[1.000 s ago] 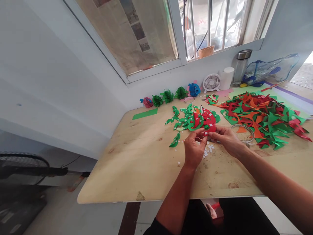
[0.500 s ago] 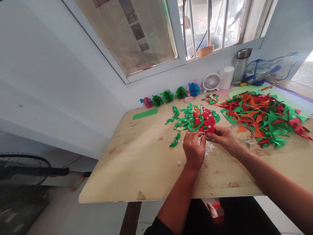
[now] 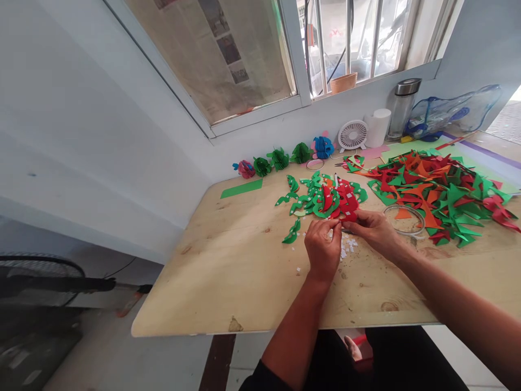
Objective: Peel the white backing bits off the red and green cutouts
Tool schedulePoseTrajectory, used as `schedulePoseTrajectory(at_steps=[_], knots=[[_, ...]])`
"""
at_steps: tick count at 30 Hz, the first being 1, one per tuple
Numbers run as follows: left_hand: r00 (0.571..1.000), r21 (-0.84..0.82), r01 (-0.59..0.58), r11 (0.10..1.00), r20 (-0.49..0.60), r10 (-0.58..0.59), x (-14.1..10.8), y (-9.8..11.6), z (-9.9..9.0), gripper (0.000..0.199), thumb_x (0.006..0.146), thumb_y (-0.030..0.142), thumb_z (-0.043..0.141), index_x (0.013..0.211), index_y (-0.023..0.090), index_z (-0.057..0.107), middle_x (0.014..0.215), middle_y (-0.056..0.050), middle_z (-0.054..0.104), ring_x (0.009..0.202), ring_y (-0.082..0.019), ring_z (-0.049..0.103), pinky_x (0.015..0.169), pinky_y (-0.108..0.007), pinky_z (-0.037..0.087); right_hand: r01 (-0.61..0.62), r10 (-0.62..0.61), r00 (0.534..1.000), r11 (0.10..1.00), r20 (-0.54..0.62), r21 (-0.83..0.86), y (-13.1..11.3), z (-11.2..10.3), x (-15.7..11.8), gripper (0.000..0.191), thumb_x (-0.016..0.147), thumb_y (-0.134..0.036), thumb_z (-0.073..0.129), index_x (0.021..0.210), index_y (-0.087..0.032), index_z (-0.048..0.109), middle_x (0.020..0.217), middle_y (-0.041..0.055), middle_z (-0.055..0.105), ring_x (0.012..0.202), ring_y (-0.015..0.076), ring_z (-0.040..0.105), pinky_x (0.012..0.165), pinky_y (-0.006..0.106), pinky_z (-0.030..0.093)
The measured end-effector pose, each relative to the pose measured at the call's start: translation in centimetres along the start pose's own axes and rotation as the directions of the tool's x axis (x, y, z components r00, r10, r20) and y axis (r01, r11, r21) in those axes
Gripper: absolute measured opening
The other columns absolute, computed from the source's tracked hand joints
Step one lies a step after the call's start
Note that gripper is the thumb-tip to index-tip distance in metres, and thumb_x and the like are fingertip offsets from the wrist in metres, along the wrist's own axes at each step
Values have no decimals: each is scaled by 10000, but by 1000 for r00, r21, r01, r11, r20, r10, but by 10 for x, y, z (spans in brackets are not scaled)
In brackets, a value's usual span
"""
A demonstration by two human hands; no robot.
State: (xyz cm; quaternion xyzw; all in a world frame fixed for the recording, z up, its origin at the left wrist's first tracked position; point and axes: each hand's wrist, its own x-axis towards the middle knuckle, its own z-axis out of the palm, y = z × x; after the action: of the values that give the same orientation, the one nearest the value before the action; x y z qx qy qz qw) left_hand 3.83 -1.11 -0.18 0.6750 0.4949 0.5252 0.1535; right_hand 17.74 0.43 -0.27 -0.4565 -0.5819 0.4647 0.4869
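Observation:
My left hand (image 3: 323,243) is closed in a pinch, its fingertips meeting those of my right hand; what lies between them is too small to make out. My right hand (image 3: 373,229) pinches a red paper cut-out (image 3: 349,216) at its lower edge. Just beyond the hands lies a heap of green paper cut-outs (image 3: 311,200) dotted with small white squares, with some red and orange ones among them. Tiny white paper squares (image 3: 347,248) are scattered on the table beneath and between my hands.
A large pile of red, green and orange scraps (image 3: 439,195) covers the table's right side, a tape roll (image 3: 404,220) beside it. Along the wall stand folded paper figures (image 3: 279,159), a small white fan (image 3: 352,136) and a glass bottle (image 3: 402,111). A green strip (image 3: 241,188) lies far left.
Both hands stay almost in place, fingertips still together. The view has shifted very slightly; nothing else visibly moves.

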Motion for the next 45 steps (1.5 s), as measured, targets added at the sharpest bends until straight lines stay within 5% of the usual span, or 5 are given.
schedulePoseTrajectory(at_steps=[24, 32, 36, 40, 45], knots=[[996, -20, 80, 997, 29, -79, 1, 2, -2, 93, 770, 171, 587, 776, 168, 679, 735, -41, 676, 735, -151, 602, 667, -265, 471, 37, -34, 998, 997, 47, -64, 2, -1, 1, 322, 723, -467, 623, 748, -149, 671, 627, 15, 584, 600, 139, 499, 520, 246, 397], [990, 212, -139, 967, 48, 132, -1, -4, 1, 118, 791, 133, 541, 792, 152, 658, 767, -64, 682, 767, -175, 593, 714, -301, 459, 51, -46, 999, 971, 29, -235, 2, -2, 1, 351, 733, -450, 594, 548, -156, 540, 499, -44, 361, 492, 81, 305, 446, 228, 235], [981, 301, -192, 934, 62, 182, -2, -4, 2, 129, 787, 113, 519, 791, 146, 644, 755, -71, 670, 759, -186, 579, 699, -307, 445, 33, -24, 999, 973, 41, -229, 0, -1, 0, 329, 732, -455, 585, 603, -154, 572, 523, -39, 389, 502, 84, 310, 457, 232, 239], [996, 225, -93, 970, 35, 88, -2, -4, 1, 113, 775, 127, 532, 761, 154, 641, 741, -67, 662, 755, -180, 577, 706, -299, 443, -8, 14, 999, 984, 31, -179, -2, 0, 1, 329, 706, -452, 611, 578, -152, 567, 507, -43, 376, 496, 80, 303, 457, 232, 230], [959, -147, 281, 949, 86, -271, 3, -4, 0, 129, 762, 228, 546, 725, 151, 643, 672, -35, 641, 614, -134, 566, 598, -247, 440, -97, 96, 994, 995, 59, 19, -8, 1, 0, 328, 654, -470, 665, 672, -144, 636, 582, -10, 538, 542, 104, 427, 499, 239, 317]])
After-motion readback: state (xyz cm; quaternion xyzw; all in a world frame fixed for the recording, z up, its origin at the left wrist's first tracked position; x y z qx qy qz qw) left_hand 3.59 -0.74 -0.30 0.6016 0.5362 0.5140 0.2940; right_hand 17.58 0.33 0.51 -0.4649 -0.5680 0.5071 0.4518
